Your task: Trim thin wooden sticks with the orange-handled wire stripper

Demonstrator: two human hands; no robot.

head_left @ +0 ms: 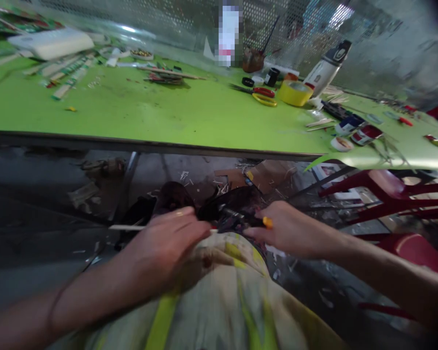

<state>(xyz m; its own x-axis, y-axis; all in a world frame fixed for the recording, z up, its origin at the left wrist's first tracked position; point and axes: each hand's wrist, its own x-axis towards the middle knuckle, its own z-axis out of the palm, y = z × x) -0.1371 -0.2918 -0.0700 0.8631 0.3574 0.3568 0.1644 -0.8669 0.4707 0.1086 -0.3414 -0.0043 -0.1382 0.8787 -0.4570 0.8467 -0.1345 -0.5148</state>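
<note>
My left hand (pixel 171 238) is closed over my lap around a thin pale wooden stick (pixel 127 227), whose end sticks out to the left; the rest is mostly hidden under the fingers. To the right, my right hand (pixel 277 228) is wrapped round a dark utility knife (pixel 246 217) with an orange end (pixel 267 222). The knife's narrow front points left towards my left hand, with a gap between them. Motion blur hides the fine detail of its tip.
A green table (pixel 131 112) runs across in front. On it lie scissors (pixel 264 96), yellow tape (pixel 295 92), paint jars (pixel 366 134), a white bottle-like tool (pixel 326 68) and wooden sticks (pixel 73 78). Red chairs (pixel 390 187) stand at right; scraps litter the floor.
</note>
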